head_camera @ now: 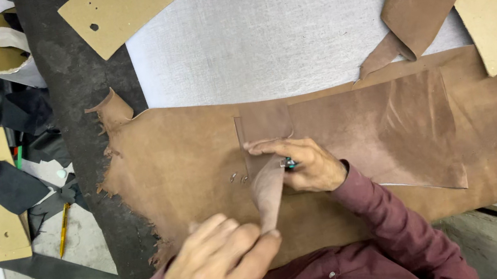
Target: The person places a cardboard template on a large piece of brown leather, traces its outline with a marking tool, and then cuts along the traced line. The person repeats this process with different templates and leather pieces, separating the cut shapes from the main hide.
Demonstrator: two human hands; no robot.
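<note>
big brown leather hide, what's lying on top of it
On the big brown leather hide lies a darker rectangular leather panel. The right hand presses there, holding a small tool; the left hand lifts a cut leather strip. What lies beneath is hidden.

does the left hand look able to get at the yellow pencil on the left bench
Probably yes: the pencil lies uncovered with bare bench between, but the left hand is pinching the leather strip and would have to let go first.

leather hide [199, 160]: mottled tan-brown | cutting mat [272, 31] above hide: pale grey, woven texture | card patterns [129, 3] above hide: plain tan | sleeves [392, 223]: maroon
</note>
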